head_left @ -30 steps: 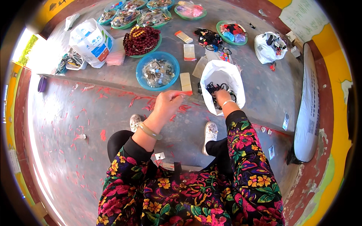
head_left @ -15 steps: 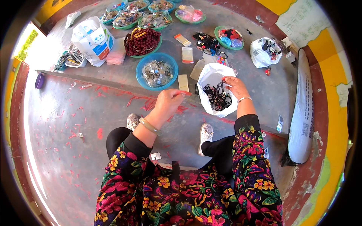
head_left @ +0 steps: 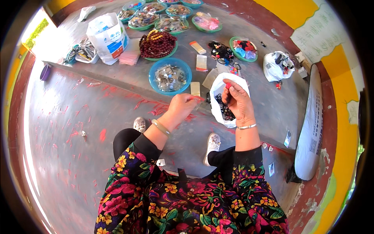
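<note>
My left hand (head_left: 181,108) is closed in a pinch between the blue basin and the white bag. At its fingertips is something thin and see-through with a reddish edge, too small to name. Fingers curled, my right hand (head_left: 239,102) is raised over the white plastic bag (head_left: 217,84), with a red spot at its fingertips. Whatever it may hold is hidden or too small to make out. Black cord loops (head_left: 224,109), like hair ties or bracelets, lie inside the bag, partly covered by that hand. Small clear packets fill the blue basin (head_left: 152,86).
Dark red bead strings (head_left: 157,46) are heaped in a green basin, with several packed basins behind. A big white bag (head_left: 107,39) stands at the left. Nearer the right wall are a smaller white bag (head_left: 272,68) and a long wrapped roll (head_left: 309,128). A low floor step crosses ahead.
My right hand has come up from the bag's right rim, turned, and now covers part of the opening. My left hand keeps its pinch. The whole view has shifted slightly.
</note>
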The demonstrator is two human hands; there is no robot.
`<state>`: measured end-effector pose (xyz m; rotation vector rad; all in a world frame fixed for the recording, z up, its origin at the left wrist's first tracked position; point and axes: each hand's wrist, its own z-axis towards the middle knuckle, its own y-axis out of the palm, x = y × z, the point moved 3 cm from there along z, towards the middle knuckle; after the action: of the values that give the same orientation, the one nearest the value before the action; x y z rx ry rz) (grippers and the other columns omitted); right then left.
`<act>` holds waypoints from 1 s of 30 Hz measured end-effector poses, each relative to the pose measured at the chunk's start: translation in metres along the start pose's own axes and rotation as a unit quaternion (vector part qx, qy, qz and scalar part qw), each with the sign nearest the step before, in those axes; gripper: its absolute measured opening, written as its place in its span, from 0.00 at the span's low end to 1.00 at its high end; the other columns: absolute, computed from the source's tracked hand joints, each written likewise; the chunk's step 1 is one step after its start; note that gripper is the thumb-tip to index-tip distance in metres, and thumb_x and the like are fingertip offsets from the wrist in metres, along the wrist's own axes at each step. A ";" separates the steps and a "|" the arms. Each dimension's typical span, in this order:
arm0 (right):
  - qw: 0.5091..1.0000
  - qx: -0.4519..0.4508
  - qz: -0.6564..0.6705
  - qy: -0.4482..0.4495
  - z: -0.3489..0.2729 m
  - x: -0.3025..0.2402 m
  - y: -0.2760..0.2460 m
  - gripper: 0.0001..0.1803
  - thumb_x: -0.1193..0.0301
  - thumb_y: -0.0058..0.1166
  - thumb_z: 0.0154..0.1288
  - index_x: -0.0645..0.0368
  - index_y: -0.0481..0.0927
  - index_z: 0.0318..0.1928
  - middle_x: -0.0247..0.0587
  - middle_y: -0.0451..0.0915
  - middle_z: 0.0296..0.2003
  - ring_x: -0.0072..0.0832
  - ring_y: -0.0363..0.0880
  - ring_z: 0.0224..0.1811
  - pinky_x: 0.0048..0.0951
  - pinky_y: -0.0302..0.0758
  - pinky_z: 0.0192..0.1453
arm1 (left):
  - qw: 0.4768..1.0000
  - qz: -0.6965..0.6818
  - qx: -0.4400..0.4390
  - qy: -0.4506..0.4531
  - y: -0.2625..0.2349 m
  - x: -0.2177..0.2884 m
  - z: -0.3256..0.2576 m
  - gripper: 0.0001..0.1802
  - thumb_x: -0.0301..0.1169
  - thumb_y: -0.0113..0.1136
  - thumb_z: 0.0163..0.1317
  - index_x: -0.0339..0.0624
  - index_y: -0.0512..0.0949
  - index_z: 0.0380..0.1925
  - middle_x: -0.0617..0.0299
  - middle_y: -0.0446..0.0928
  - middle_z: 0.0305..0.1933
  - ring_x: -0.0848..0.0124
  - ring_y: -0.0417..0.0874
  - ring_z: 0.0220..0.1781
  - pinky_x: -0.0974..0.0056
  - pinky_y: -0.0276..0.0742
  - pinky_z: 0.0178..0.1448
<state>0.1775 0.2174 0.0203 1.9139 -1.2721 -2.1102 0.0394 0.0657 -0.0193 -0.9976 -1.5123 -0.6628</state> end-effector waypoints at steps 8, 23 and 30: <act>0.968 -0.064 -0.242 0.027 0.006 0.016 0.039 0.16 0.75 0.52 0.63 0.64 0.75 0.51 0.29 0.75 0.28 0.11 0.68 0.24 0.12 0.63 0.26 | 0.999 0.016 0.014 -0.027 -0.004 0.000 -0.001 0.14 0.30 0.51 0.56 0.39 0.83 0.38 0.65 0.71 0.16 0.77 0.72 0.16 0.67 0.70 0.20; 0.725 -0.086 -0.649 -0.214 0.002 0.029 0.044 0.04 0.76 0.53 0.52 0.57 0.79 0.30 0.40 0.76 0.27 0.38 0.76 0.32 0.35 0.73 0.35 | 0.993 0.117 0.024 0.003 0.008 -0.005 0.006 0.15 0.35 0.51 0.56 0.38 0.82 0.35 0.50 0.77 0.20 0.63 0.80 0.21 0.58 0.75 0.29; 0.698 -0.097 -0.678 -0.209 0.005 0.028 0.043 0.04 0.76 0.54 0.48 0.58 0.82 0.27 0.38 0.75 0.37 0.37 0.72 0.44 0.35 0.71 0.45 | 0.989 0.145 -0.008 0.036 0.012 -0.013 0.009 0.15 0.32 0.50 0.57 0.39 0.80 0.40 0.51 0.80 0.30 0.68 0.81 0.31 0.63 0.75 0.37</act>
<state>0.1456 0.1767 0.0209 2.6466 0.9159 -3.0426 0.0451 0.0757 -0.0346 -1.1657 -1.2680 -0.4979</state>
